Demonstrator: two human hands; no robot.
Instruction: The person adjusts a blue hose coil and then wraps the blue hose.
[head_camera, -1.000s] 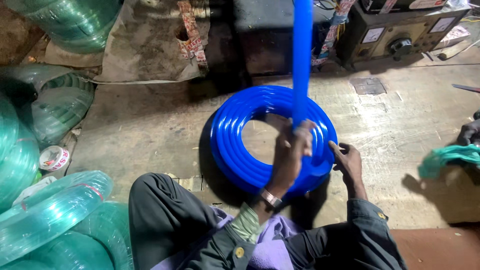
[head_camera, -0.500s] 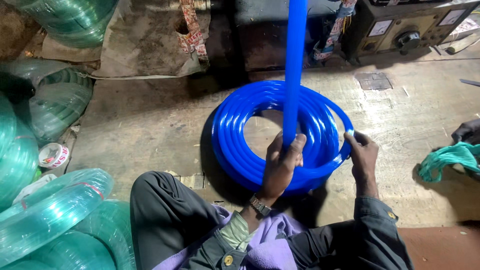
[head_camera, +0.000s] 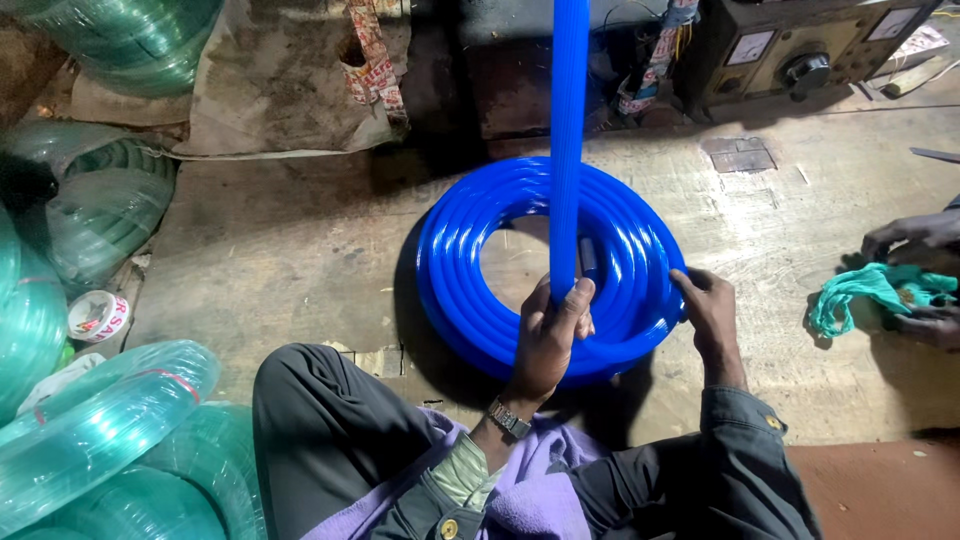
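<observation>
Blue hose (head_camera: 568, 150), straight run clamped in the left hand (head_camera: 548, 335) grip.
Just below and around that grip sits the blue hose coil (head_camera: 470, 290) on the floor; right hand (head_camera: 712, 312) clasps its rim.

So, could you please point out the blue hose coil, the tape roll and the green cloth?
blue hose coil (head_camera: 470, 300): head view, left side of coil.
tape roll (head_camera: 97, 316): head view, top face.
green cloth (head_camera: 862, 292): head view, middle fold.
</observation>
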